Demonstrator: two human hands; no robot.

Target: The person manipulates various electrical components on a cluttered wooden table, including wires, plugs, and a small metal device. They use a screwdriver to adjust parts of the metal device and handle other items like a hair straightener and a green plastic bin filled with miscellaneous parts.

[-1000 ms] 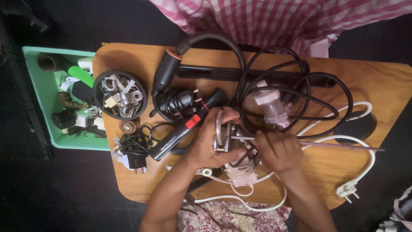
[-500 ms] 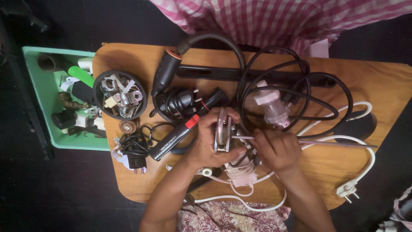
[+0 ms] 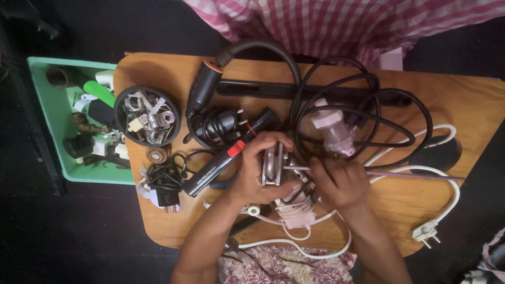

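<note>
A small electrical repair workbench

The wooden bench (image 3: 452, 105) is crowded with black cables (image 3: 363, 105), plugs and a bowl of metal parts (image 3: 147, 115) — a green tray (image 3: 52, 137) of fittings beside it.

Two hands worked above the middle of the tabletop (image 3: 473, 105): one left hand (image 3: 258, 171) and one right hand (image 3: 339, 181). One metal part (image 3: 272, 165) sat between them. One round black bowl (image 3: 147, 116) of small metal pieces stood near the left edge, and one green tray (image 3: 47, 131) lay beyond that edge. One white plug (image 3: 427, 231) lay at the right front corner, one black plug (image 3: 165, 195) near the left front corner.
</note>
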